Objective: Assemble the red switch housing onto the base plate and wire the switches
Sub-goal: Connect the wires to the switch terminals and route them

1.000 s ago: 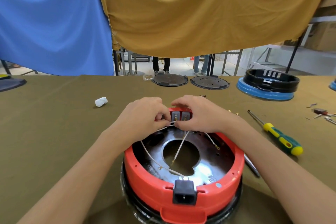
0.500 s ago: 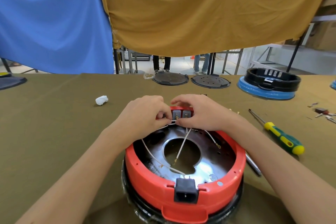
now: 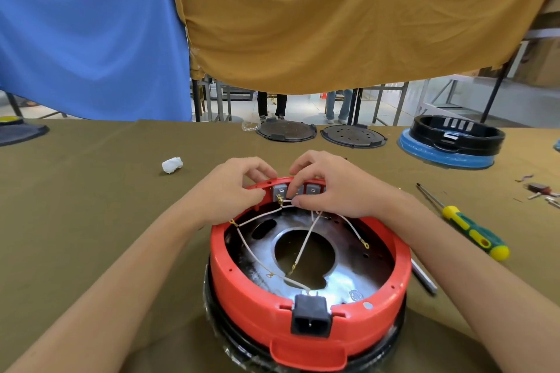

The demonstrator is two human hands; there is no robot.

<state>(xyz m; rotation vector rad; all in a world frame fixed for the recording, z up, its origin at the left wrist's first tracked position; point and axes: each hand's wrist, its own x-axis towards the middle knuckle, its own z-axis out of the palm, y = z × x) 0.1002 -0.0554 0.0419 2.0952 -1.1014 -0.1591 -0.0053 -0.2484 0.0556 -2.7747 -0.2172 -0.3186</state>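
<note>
Left hand (image 3: pixel 225 191): curling over the far rim of the red housing (image 3: pixel 309 324), fingertips pinching at the rim beside the switches, seemingly bracing it so the terminals are not shifting.
Right hand (image 3: pixel 330 188): grasping a white wire (image 3: pixel 307 239) near its brass end, thumb and forefinger pinching it against the left grey switch (image 3: pixel 280 191); I judge it is pushing a connector onto a tab.
Switches: two small grey blocks sitting side by side in the far wall of the housing, metal tabs facing inward; the second switch (image 3: pixel 312 190) is partly hiding under the fingers.
Wires: thin, white, stiff-looking, with little gold ring ends; several are lying loose across the plate, not yet fastened.
Base plate (image 3: pixel 357 278): shiny scuffed metal with a big round hole, sitting inside the smooth red plastic ring, on the counter (image 3: pixel 91 221) directly before the person.
Socket (image 3: pixel 310 316): black, boxy, filling the near wall.
Screwdriver (image 3: pixel 466 227): green-and-yellow handle, lying to the right, within reach.
Counter: covered in dull olive cloth.
</note>
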